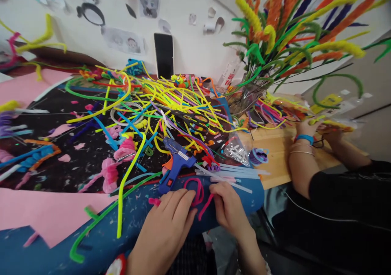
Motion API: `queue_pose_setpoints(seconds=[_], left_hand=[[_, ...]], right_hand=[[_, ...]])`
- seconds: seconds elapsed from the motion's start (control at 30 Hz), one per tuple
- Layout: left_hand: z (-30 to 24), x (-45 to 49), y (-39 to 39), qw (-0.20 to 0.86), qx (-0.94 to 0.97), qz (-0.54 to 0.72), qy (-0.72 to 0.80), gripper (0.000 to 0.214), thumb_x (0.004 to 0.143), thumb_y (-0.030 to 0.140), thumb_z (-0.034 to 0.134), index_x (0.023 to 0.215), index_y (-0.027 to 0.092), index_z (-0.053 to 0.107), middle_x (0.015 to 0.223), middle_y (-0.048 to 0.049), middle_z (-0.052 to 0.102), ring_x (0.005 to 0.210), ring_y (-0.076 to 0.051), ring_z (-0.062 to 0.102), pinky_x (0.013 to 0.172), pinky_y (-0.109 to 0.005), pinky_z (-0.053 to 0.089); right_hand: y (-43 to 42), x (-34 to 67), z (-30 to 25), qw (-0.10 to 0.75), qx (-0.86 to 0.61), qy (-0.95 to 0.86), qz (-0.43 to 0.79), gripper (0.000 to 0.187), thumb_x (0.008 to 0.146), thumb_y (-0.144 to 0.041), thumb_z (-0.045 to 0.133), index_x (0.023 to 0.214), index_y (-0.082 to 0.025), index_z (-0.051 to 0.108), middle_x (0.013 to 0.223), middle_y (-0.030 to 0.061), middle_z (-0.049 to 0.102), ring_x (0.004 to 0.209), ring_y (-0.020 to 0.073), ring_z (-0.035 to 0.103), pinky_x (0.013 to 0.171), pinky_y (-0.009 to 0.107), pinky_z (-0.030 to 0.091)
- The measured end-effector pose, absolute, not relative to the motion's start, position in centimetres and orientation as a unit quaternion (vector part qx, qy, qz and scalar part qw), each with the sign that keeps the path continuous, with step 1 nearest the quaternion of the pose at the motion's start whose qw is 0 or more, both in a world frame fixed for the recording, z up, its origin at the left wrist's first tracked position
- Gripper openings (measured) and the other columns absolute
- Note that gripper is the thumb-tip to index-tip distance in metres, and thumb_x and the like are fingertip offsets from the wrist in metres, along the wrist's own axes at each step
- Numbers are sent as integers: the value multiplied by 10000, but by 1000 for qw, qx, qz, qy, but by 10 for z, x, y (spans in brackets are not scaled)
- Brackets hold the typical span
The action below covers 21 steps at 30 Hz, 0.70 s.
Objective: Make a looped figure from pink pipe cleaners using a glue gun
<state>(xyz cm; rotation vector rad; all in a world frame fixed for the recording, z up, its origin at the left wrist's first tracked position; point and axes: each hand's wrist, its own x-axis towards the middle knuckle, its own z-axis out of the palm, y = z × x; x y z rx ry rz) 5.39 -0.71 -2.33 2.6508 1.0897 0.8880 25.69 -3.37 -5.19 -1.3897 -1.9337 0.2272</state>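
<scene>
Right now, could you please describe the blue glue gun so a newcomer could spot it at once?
Start at the tangled heap of pipe cleaners on the table, then drop towards the person's left hand. Just above its fingers lies the glue gun: the only solid, blue, pistol-shaped plastic thing among thin fuzzy stems.

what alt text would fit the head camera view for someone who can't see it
A person's left hand and right hand bend a pink pipe cleaner at a table's near edge, beside a blue glue gun. Behind lies a tangle of colourful pipe cleaners; a co-worker's arm rests at the right.
</scene>
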Motion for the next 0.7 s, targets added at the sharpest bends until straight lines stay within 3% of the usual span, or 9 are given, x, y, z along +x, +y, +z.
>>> queue_pose_setpoints(seconds=[0.23,0.47,0.7], left_hand=[[-24,51,-7,75,890,286,347,265,1020,198,350,1181,118,545,1029,-123,749,882,-267,728,706,-406,603],[-22,58,-19,124,838,391,360,150,970,136,472,1068,153,583,924,-68,739,810,-214,694,712,-340,564],[-23,53,-35,143,804,446,366,131,940,87,506,992,183,580,830,-17,722,758,-164,659,734,-286,525]], right_hand=[[-37,268,-46,350,-574,-733,98,195,902,-73,455,922,-238,555,734,0,559,663,166,556,591,268,464],[-39,267,-54,397,-585,-703,79,220,941,-62,383,1003,-249,482,892,25,641,833,170,632,739,305,524],[-34,260,-61,357,-565,-741,73,242,917,-61,425,1002,-255,542,828,22,641,746,179,596,660,294,498]])
